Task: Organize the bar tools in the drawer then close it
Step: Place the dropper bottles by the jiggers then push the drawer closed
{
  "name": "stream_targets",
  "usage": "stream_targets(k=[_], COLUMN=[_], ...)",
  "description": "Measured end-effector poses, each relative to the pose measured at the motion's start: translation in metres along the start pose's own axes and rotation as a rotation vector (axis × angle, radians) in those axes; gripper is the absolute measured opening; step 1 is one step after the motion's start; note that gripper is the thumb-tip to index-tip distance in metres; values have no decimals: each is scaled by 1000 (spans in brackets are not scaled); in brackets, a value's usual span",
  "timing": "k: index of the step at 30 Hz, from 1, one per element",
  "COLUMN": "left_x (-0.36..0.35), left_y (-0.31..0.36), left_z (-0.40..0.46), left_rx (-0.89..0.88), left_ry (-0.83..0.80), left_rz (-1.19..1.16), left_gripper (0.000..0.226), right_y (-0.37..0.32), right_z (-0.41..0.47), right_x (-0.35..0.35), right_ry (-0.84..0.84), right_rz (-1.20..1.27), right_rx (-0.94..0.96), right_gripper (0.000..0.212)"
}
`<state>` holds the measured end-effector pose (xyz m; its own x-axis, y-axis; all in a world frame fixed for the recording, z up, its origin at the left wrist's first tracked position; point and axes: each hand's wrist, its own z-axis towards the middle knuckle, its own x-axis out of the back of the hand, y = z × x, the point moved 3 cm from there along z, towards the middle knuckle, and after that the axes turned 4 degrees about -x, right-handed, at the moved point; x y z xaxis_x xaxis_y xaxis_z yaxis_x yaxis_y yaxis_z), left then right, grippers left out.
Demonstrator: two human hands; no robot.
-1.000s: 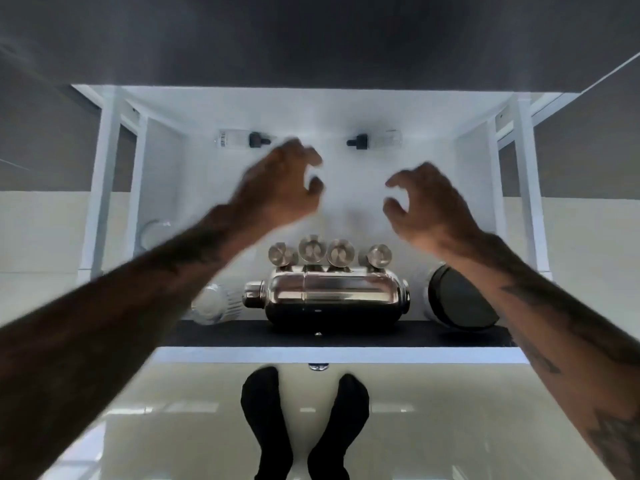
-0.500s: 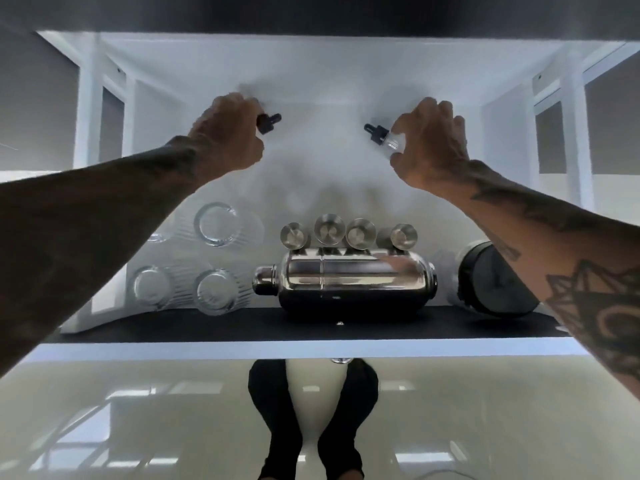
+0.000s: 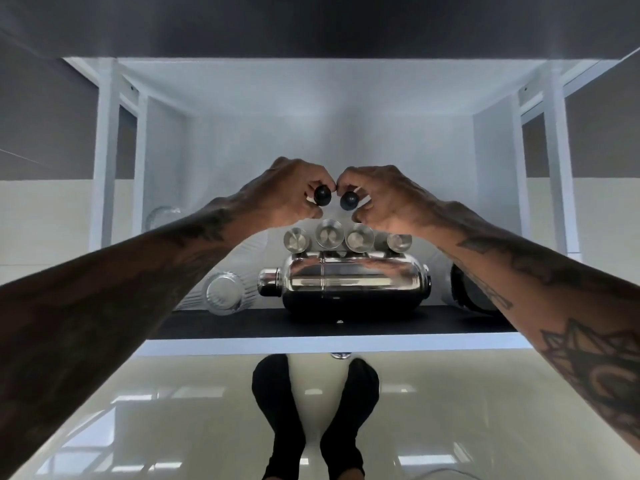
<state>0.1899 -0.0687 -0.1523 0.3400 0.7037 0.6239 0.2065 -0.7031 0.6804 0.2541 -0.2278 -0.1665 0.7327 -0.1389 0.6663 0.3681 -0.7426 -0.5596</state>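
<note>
Head view: open drawer (image 3: pixel 322 342) fills mid-frame.
Left hand (image 3: pixel 287 199): my fingers are clamped on a dropper bottle (image 3: pixel 321 196), black bulb facing the camera.
Right hand (image 3: pixel 384 199): my fingers are clamped on a second dropper bottle (image 3: pixel 348 200), bulb likewise toward me.
Bottle axes: end-on, running away from the camera; bulbs just beside each other at frame centre.
Shaker (image 3: pixel 346 284): lies below centre, long axis left-right, cap pointing left.
Jiggers (image 3: pixel 329 233): row just behind shaker.

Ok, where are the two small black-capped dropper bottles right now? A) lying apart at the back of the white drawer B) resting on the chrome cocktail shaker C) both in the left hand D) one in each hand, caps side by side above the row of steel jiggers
D: the left hand and right hand each pinch one black-capped dropper bottle, caps nearly touching, just above the row of steel jiggers.
</note>
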Motion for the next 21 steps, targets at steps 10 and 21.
stream_targets(k=[10, 21], left_x=[-2, 1], left_y=[-3, 42], left_z=[-5, -94], left_rx=[-3, -22], left_ry=[-151, 475], left_rz=[219, 135], left_gripper=[52, 28], right_y=[-3, -29], right_z=[-6, -88], right_x=[5, 20], right_ry=[-97, 430], right_rz=[-121, -5], right_rx=[-37, -154], right_gripper=[43, 32])
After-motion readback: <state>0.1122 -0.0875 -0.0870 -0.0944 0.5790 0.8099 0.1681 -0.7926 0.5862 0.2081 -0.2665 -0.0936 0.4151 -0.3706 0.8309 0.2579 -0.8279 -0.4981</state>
